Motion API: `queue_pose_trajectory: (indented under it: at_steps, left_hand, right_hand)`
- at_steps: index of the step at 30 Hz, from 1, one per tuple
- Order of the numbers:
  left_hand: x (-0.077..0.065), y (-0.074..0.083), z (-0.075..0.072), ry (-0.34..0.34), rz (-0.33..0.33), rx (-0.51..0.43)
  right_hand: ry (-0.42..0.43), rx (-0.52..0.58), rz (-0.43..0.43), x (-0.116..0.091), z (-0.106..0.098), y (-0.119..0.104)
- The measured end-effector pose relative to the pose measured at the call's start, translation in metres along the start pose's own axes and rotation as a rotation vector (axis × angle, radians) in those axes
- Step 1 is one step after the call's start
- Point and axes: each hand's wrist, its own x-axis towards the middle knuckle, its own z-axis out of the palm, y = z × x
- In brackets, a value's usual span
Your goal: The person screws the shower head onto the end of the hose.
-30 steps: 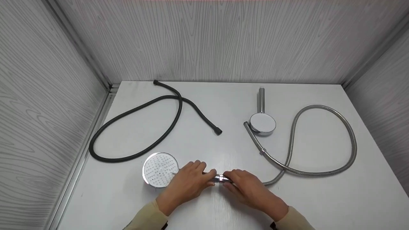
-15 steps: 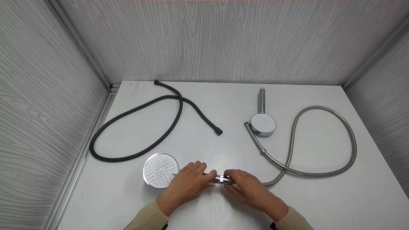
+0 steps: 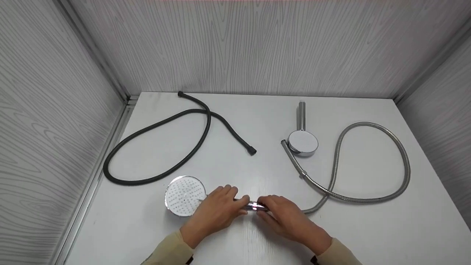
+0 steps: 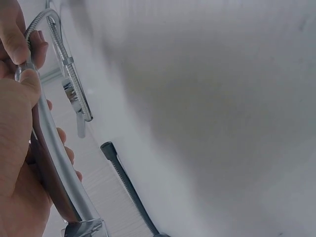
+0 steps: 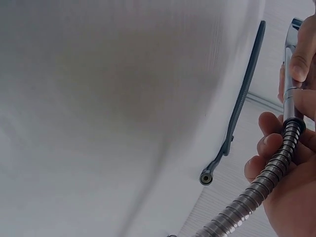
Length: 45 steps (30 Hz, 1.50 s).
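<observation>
My left hand (image 3: 217,208) grips the chrome handle of a shower head (image 3: 185,196), its round white nozzle face turned up at the left. In the left wrist view the fingers wrap round that handle (image 4: 59,158). My right hand (image 3: 285,217) pinches the chrome end fitting of a silver metal shower hose (image 3: 368,200), right at the handle's end. The right wrist view has the ribbed hose (image 5: 252,197) running out of the fitting below my fingers. Handle and fitting meet in line between both hands; the joint is partly covered by fingers.
A black hose (image 3: 147,181) lies looped on the white table (image 3: 235,169) at the left. Farther back on the right rests a second shower head (image 3: 303,142), face down, with the silver hose's free end beside it. Grey wood-patterned panels (image 3: 235,48) enclose the table.
The fingers of my right hand shift slightly round the chrome fitting. My left hand and the shower head stay in place.
</observation>
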Motion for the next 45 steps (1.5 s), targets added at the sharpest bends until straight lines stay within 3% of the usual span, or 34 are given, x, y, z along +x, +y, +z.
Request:
queue_pose_trajectory:
  at_steps: [15, 22, 39, 45]
  left_hand:
    - [-0.0015, 0.001, 0.002, 0.044, 0.01, 0.013]
    - [-0.0023, 0.0005, 0.0021, 0.029, 0.012, 0.018]
    - [-0.0008, 0.0005, 0.0025, 0.036, 0.012, -0.002]
    - [-0.0006, 0.0008, 0.0022, 0.01, 0.008, 0.008]
  right_hand:
    - [-0.014, 0.024, 0.022, -0.0016, -0.0012, -0.0018]
    - [-0.017, 0.048, 0.039, 0.0, -0.0006, -0.0025]
    - [0.026, 0.008, 0.011, 0.0006, 0.0022, -0.0005]
    - [0.04, -0.023, -0.009, 0.0, 0.0019, 0.0]
